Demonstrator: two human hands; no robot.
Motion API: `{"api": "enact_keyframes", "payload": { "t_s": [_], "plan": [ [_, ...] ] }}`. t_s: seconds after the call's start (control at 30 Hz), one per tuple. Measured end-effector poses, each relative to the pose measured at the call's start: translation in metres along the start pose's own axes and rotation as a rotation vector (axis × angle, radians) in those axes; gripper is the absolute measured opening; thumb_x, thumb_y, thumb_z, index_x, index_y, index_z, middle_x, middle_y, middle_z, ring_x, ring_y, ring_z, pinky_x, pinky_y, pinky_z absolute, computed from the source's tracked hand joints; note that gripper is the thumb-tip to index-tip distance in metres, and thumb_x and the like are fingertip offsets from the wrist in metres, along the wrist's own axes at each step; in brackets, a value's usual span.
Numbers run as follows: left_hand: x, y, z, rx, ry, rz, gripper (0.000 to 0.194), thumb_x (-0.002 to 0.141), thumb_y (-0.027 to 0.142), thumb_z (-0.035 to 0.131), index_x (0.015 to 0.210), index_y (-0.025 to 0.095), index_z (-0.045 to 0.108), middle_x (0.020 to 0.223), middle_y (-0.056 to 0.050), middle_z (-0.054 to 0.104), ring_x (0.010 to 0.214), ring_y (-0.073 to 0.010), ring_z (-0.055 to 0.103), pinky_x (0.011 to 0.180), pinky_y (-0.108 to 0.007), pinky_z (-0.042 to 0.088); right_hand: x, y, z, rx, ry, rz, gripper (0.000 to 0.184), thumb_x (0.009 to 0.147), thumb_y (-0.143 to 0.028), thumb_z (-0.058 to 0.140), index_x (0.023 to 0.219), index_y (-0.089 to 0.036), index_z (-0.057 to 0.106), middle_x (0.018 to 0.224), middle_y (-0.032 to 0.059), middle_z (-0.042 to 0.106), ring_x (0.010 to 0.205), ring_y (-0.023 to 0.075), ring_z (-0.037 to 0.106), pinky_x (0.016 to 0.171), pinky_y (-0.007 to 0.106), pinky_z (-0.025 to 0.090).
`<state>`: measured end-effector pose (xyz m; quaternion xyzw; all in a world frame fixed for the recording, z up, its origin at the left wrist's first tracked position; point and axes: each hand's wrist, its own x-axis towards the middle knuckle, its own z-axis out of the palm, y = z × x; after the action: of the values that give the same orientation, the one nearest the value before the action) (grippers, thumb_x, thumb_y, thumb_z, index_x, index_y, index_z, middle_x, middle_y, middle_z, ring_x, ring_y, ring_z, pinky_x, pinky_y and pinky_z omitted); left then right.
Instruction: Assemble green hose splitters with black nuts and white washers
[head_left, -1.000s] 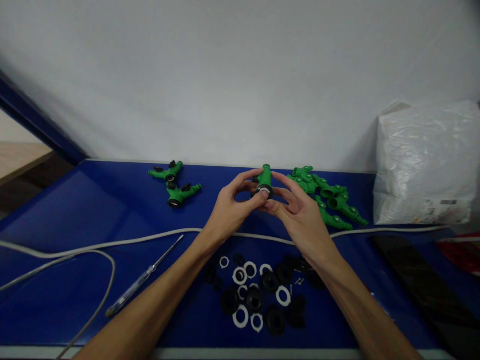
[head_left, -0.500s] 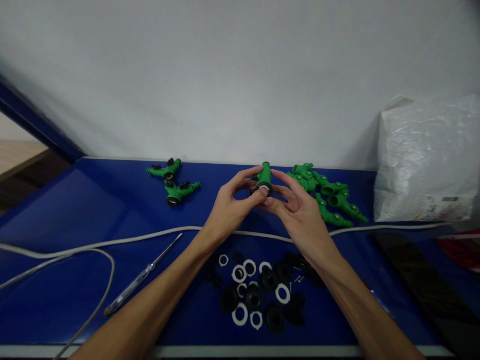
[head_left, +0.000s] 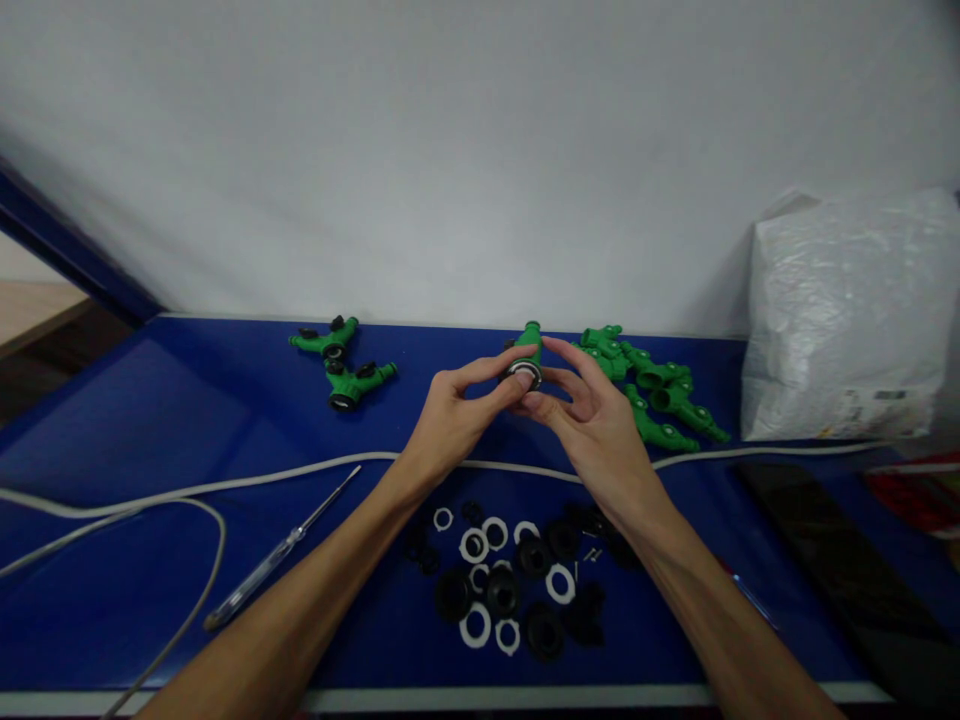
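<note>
A green plastic hose splitter point(head_left: 532, 336) with a black collar and a white ring in its mouth is held between both hands, above the blue table. My left hand point(head_left: 466, 402) grips it from the left, thumb pressed on the ring at the collar. From the right, my right hand point(head_left: 592, 412) closes round it, with the thumb near the collar's underside and the index finger along the green body. My fingers hide part of the splitter. Below my wrists lie several white rings point(head_left: 475, 626) and black threaded collars point(head_left: 544, 632).
Two green splitters with black valves point(head_left: 363, 382) sit at the back left. Several bare green splitter bodies point(head_left: 664, 430) lie behind my right hand. A white cable point(head_left: 300, 470) crosses the table; a screwdriver point(head_left: 277, 555) rests on the left. A plastic-wrapped package point(head_left: 847, 320) stands at right.
The splitter's collar end has tipped up toward me, so the white ring shows more. My left fingers have shifted across the green body. The whole view has moved slightly.
</note>
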<state>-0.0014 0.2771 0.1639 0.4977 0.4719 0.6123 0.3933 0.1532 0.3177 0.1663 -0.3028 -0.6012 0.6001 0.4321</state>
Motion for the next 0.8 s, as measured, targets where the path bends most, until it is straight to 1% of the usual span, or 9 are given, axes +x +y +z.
{"api": "enact_keyframes", "payload": {
  "t_s": [0.07,0.23,0.37,0.43,0.5,0.6,0.67,0.8],
  "plan": [
    [-0.0002,0.0010,0.0008,0.015,0.014,0.018,0.035,0.089,0.036,0.074,0.122,0.023,0.078,0.125,-0.002,0.077,0.123,-0.0259,0.067,0.113,-0.040,0.049,0.0001,-0.0001,0.0004,0.010,0.001,0.004,0.066,0.079,-0.043,0.084,0.138,-0.031,0.055,0.126,0.0066,0.070,0.105,0.0247,0.073,0.100,0.048,0.059],
    [-0.0005,0.0029,0.0025,0.031,0.040,0.036,0.032,0.088,0.033,0.074,0.118,0.023,0.079,0.119,-0.002,0.079,0.119,-0.0242,0.069,0.111,-0.039,0.050,-0.0001,-0.0007,0.0014,0.035,0.002,0.016,0.066,0.078,-0.041,0.086,0.135,-0.031,0.054,0.125,0.0056,0.070,0.098,0.0225,0.075,0.099,0.047,0.060],
    [-0.0002,0.0016,0.0040,0.024,0.045,0.034,0.030,0.087,0.031,0.074,0.115,0.022,0.080,0.118,-0.002,0.079,0.117,-0.0239,0.070,0.110,-0.039,0.051,-0.0001,-0.0009,0.0024,0.020,0.007,0.023,0.065,0.080,-0.041,0.085,0.135,-0.031,0.054,0.127,0.0066,0.070,0.103,0.0239,0.074,0.099,0.047,0.061],
    [-0.0003,0.0005,0.0043,0.019,0.042,0.045,0.029,0.088,0.030,0.073,0.114,0.022,0.080,0.119,-0.001,0.079,0.118,-0.0233,0.070,0.111,-0.038,0.050,0.0000,-0.0011,0.0029,0.027,0.009,0.024,0.064,0.080,-0.040,0.085,0.135,-0.030,0.053,0.125,0.0067,0.070,0.107,0.0249,0.073,0.099,0.046,0.060],
    [-0.0005,-0.0004,0.0040,0.020,0.036,0.054,0.029,0.088,0.031,0.073,0.116,0.023,0.080,0.121,-0.001,0.078,0.121,-0.0229,0.069,0.114,-0.037,0.047,0.0000,-0.0014,0.0033,0.038,0.007,0.021,0.063,0.080,-0.038,0.085,0.135,-0.030,0.053,0.123,0.0060,0.071,0.106,0.0247,0.074,0.099,0.046,0.061],
    [-0.0008,-0.0012,0.0031,0.020,0.028,0.046,0.033,0.090,0.035,0.073,0.120,0.024,0.078,0.126,-0.001,0.076,0.126,-0.0243,0.066,0.117,-0.038,0.044,-0.0006,-0.0020,0.0039,0.059,0.005,0.014,0.062,0.082,-0.036,0.083,0.135,-0.030,0.053,0.122,0.0051,0.072,0.102,0.0233,0.075,0.099,0.046,0.061],
    [-0.0010,-0.0014,0.0025,0.011,0.024,0.035,0.035,0.091,0.036,0.071,0.123,0.024,0.077,0.130,-0.002,0.075,0.129,-0.0260,0.064,0.117,-0.038,0.044,-0.0009,-0.0023,0.0043,0.070,0.006,0.016,0.061,0.082,-0.035,0.083,0.136,-0.030,0.053,0.124,0.0048,0.072,0.102,0.0232,0.075,0.100,0.047,0.061],
    [-0.0011,-0.0021,0.0020,0.021,0.026,0.018,0.036,0.093,0.037,0.068,0.125,0.023,0.077,0.129,-0.003,0.075,0.125,-0.0282,0.066,0.110,-0.038,0.050,-0.0009,-0.0019,0.0048,0.070,0.012,0.029,0.062,0.081,-0.036,0.084,0.134,-0.031,0.054,0.125,0.0047,0.071,0.107,0.0243,0.074,0.102,0.048,0.060]
  ]
}}
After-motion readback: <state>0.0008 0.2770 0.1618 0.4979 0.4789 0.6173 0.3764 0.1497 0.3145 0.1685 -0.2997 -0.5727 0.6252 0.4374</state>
